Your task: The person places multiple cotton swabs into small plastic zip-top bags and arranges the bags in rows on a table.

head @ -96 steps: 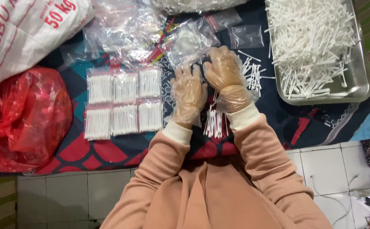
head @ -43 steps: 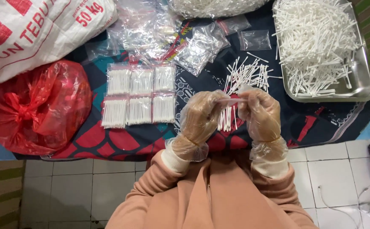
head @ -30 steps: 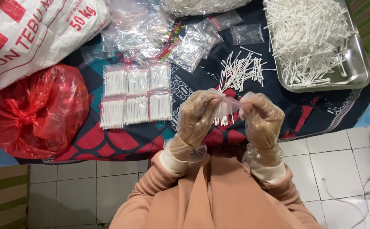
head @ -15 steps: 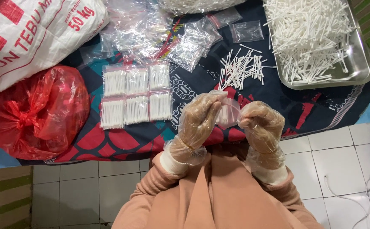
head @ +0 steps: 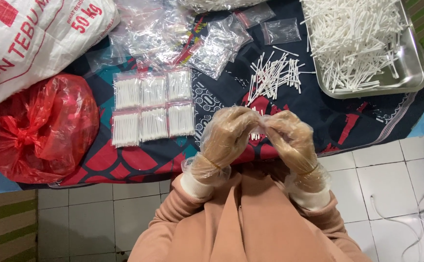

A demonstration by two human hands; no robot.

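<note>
Left hand point(head: 227, 138): your gloved fingers pinch closed on the small clear plastic pouch of white sticks point(head: 260, 130).
Right hand point(head: 289, 140): closed on the same pouch.
Pouch: between both hands, above the dark patterned cloth point(head: 221, 97).
Nearby: loose white sticks point(head: 275, 75); six filled pouches point(head: 152, 106).

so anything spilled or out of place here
Mostly tidy: six filled packets lie in neat rows. Only a loose heap of white sticks lies on the cloth beside the metal tray, outside it. No damage shows.
</note>
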